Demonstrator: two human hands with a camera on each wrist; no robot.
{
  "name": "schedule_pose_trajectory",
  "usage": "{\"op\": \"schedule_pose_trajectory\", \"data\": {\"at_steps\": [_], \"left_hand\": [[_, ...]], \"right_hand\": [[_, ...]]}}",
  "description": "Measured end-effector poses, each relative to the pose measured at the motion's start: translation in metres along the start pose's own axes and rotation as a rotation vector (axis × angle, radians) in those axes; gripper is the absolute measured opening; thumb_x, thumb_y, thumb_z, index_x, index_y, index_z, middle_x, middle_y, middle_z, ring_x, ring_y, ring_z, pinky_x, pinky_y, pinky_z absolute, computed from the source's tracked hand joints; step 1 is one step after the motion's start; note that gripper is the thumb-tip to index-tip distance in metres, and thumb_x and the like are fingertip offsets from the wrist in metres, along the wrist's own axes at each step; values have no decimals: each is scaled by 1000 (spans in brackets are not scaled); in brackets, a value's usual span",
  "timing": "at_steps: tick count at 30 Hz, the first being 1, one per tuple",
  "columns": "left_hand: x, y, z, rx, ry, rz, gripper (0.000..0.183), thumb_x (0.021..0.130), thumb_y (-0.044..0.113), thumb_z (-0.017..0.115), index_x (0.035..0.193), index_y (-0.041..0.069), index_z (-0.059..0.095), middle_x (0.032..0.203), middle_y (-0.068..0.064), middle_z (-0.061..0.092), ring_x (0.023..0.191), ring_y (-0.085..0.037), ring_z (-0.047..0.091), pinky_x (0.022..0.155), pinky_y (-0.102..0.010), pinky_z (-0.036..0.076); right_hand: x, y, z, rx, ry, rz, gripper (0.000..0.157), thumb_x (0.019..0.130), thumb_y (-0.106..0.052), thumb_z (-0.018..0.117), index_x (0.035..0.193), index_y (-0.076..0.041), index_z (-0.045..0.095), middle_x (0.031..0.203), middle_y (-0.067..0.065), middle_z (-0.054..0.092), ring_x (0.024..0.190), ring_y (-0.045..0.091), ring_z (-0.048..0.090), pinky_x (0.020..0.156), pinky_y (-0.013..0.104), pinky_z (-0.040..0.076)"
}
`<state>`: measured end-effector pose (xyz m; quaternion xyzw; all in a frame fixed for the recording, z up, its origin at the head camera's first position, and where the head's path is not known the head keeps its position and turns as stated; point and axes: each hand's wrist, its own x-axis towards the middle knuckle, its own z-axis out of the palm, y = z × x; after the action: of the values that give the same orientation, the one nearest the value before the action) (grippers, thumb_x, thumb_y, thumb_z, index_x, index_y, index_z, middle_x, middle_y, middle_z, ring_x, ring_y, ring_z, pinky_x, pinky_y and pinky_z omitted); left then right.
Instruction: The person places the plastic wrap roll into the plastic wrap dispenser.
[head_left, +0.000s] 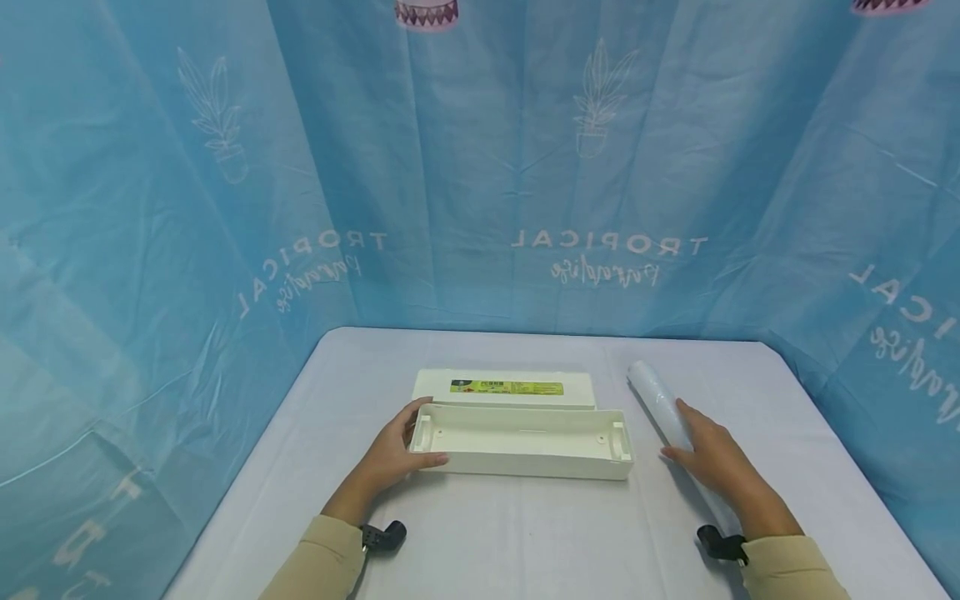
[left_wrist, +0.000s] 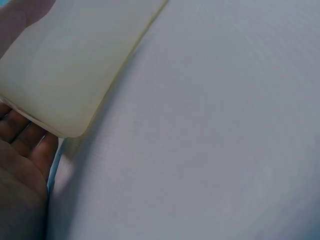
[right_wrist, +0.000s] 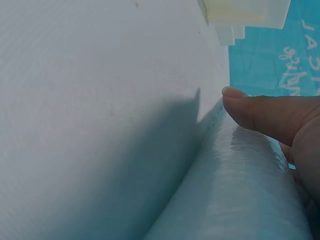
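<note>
Pickup seems underway: left hand (head_left: 388, 456) grips cream oblong plastic box (head_left: 525, 465), right hand (head_left: 717, 460) grasps whitish film roll (head_left: 657, 397), needing level lift.

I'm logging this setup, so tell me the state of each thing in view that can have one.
Box: uncovered, no roll inside.
Lid: not on the box, lying behind it, label showing.
Roll: wound up, outside the box.
Left hand: gripping the box's left end.
Right hand: gripping the roll.
Blue curtain: hanging, creased.
White cloth: spread out.
</note>
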<state>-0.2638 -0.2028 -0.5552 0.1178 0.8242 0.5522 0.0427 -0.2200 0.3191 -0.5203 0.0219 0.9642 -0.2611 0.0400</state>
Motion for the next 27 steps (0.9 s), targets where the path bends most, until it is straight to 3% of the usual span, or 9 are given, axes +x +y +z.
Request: {"op": "schedule_pose_trajectory", "data": {"at_steps": [27], "left_hand": [[0,-1,1,6,13,-6,111,68,33,103,161,23,41,163,-6,40,146,-31,43,117,-49,37]], "right_hand": [[0,1,-2,28,56,-44,96,89,-19,87,160,9,29,152,39,41,131,61,47,98,77,41]]}}
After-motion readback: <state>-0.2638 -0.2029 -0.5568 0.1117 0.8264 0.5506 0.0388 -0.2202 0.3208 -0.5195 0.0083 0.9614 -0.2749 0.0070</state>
